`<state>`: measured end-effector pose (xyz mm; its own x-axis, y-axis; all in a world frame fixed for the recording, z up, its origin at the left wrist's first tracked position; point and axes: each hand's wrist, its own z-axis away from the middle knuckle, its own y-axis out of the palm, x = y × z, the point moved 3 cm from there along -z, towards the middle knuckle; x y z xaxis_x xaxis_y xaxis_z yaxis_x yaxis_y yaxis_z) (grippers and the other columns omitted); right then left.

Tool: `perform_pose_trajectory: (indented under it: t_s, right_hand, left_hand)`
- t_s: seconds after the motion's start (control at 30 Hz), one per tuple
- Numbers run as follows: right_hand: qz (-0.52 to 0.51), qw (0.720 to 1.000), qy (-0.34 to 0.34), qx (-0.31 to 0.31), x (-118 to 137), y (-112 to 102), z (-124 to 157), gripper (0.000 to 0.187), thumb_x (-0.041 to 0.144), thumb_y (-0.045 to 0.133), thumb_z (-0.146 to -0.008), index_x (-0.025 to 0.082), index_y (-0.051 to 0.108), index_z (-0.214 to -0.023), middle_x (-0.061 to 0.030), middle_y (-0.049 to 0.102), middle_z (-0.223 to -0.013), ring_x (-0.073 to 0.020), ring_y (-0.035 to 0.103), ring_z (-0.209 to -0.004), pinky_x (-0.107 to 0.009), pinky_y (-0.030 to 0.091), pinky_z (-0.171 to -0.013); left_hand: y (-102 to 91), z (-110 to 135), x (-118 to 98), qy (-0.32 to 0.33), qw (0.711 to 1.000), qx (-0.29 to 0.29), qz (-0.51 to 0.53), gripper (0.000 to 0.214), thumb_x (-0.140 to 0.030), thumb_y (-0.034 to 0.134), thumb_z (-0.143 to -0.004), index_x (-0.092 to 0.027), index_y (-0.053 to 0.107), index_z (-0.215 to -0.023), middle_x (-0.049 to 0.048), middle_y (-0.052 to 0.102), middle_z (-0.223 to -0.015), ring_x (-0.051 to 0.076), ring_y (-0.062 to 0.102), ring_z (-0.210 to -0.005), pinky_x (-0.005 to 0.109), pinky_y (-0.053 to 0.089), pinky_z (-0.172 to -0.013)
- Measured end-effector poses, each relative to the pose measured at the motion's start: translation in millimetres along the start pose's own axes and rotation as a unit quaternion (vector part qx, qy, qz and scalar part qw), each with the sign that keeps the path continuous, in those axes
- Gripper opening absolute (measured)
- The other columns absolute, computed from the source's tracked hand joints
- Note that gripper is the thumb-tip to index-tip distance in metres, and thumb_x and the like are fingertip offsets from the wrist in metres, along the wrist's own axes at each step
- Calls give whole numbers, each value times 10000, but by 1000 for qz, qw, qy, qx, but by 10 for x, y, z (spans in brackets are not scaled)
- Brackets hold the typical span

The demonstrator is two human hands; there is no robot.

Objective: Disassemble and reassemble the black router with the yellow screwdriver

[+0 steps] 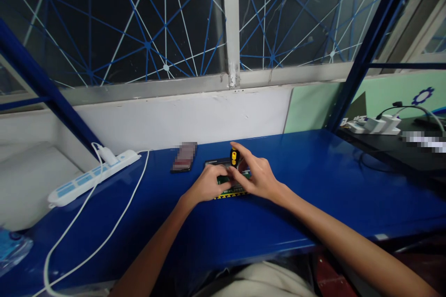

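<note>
Since I'm standing rt here watching, my 2 cents: the right-hand grip [259,176] is closed round a blk/yellow screwdriver [234,157], held abt upright w/ the index finger on its top end, over the green circuit board [233,191] on the blue surface [306,167]. Board's under both hands, striped yellow edge toward the person. Left-hand grip [208,183] is curled over the board's left side, but can't tell if it's pinching smth or just steadying. Biggest risk imo: the tip's hidden by fingers, so if it isn't seated & that finger pushes down, it could skid & scratch the board or jab the left fingertips. Tilting the handle = same prob. If the left eases off, the board might slide, bc the surface looks slick. Anything tiny popping loose could roll off the near edge. Phone [184,157] lies near the left hand, so a big slip might knock it; white cable [130,199] could snag the left arm if it swings wide.
</note>
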<state>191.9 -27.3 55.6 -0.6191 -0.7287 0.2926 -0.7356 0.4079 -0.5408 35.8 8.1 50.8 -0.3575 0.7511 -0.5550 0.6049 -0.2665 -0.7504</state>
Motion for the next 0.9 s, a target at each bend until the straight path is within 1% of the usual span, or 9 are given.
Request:
perform_pose_trajectory:
  t_s: [0.1,0.23,0.4,0.53,0.9]
  right_hand:
    - [-2,1000,0,1,-2,6,7,580,274,492,-904,166,295,-1439,-44,693,-889,-125,631,-615,-249,480,-581]
    - [-2,1000,-2,1,1,8,5,590,277,496,-902,165,288,-1443,-51,695,-911,-127,632,-623,-252,483,-579]
    - [-2,1000,-3,2,14,6,-2,591,273,488,-898,174,282,-1443,-48,689,-940,-114,631,-611,-249,490,-579]
    - [-2,1000,-5,2,11,13,5,592,280,482,-897,174,287,-1445,-42,687,-920,-110,626,-599,-246,487,-572]
    - [-3,1000,-7,5,15,17,7,593,273,481,-897,171,290,-1449,-37,687,-889,-118,631,-609,-248,487,-576]
  left_hand:
    - [-6,-3,5,-2,1000,-14,-6,102,-209,651,-817,-147,729,-795,31,727,-793,169,653,-741,251,469,-735]
    - [-13,-4,6,-8,1000,-29,-5,97,-183,654,-807,-137,730,-768,22,725,-756,153,641,-686,228,455,-674]
    - [-13,1,-13,-3,1000,-26,-1,129,-181,630,-822,-129,735,-767,20,725,-739,155,642,-672,224,447,-654]
    - [-13,5,-12,-2,1000,-22,8,127,-167,615,-825,-130,730,-790,26,736,-779,164,656,-709,229,454,-671]
    - [-14,2,-45,-11,1000,-16,6,118,-132,597,-796,-133,711,-765,36,735,-785,182,655,-726,252,463,-687]
